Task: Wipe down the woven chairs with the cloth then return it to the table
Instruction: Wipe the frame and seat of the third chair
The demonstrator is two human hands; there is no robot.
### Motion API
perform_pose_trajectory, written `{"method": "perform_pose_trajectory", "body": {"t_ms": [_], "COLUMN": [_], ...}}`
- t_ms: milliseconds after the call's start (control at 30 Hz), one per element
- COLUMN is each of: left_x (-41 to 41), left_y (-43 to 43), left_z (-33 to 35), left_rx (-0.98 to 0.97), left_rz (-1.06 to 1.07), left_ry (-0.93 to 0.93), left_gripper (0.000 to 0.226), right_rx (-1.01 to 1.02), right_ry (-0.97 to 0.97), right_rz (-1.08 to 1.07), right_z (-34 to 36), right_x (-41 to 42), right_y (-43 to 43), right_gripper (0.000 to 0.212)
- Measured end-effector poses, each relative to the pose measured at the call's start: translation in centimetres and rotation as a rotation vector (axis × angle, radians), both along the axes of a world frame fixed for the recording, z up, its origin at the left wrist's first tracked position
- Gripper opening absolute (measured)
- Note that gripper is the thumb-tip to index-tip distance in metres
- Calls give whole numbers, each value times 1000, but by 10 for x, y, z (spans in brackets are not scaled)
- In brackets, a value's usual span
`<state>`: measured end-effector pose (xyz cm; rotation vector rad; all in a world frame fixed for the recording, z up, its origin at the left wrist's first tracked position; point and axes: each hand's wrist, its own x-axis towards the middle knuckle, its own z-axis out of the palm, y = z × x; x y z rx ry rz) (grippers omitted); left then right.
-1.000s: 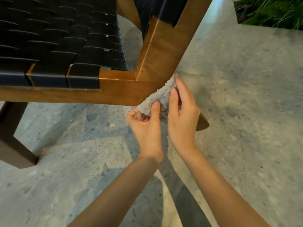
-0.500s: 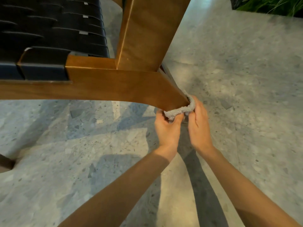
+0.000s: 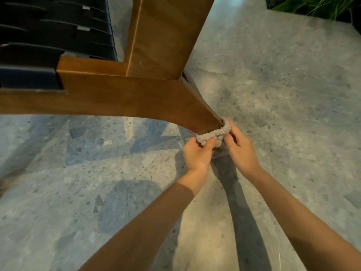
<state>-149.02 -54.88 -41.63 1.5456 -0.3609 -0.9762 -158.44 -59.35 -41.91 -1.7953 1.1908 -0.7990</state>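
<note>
A woven chair fills the upper left: dark woven straps point(image 3: 58, 36) form the seat inside a brown wooden frame point(image 3: 127, 94). A pale grey fluffy cloth point(image 3: 215, 133) is wrapped around the lower end of the chair's front leg, near the floor. My left hand point(image 3: 197, 153) grips the cloth's left end from below. My right hand point(image 3: 240, 147) holds its right end, fingers curled round it. The leg's foot is hidden behind the cloth and my hands.
Grey speckled terrazzo floor point(image 3: 283, 94) spreads all round the chair. A dark planter with green grass-like leaves point(image 3: 316, 6) stands at the top right. Shadows of my arms fall on the floor below my hands. No table is in view.
Both hands have slid the cloth down the chair leg, from the corner joint under the seat to the leg's lower end. The view has dropped closer to the chair.
</note>
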Motion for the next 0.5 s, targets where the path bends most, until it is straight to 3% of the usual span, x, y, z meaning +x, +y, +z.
{"method": "perform_pose_trajectory", "body": {"t_ms": [267, 367, 500], "left_x": [51, 66, 75], "left_y": [58, 74, 84], "left_z": [82, 101, 111], "left_rx": [-392, -429, -435], "left_rz": [190, 215, 213], "left_ry": [223, 329, 436], "left_gripper": [23, 16, 13], "right_rx": [-310, -435, -408], "right_ry": [-142, -188, -279], "right_rz": [106, 41, -88], "right_z": [79, 103, 116], "right_x": [55, 76, 89], "right_y": [40, 53, 67], "right_gripper": [47, 44, 43]}}
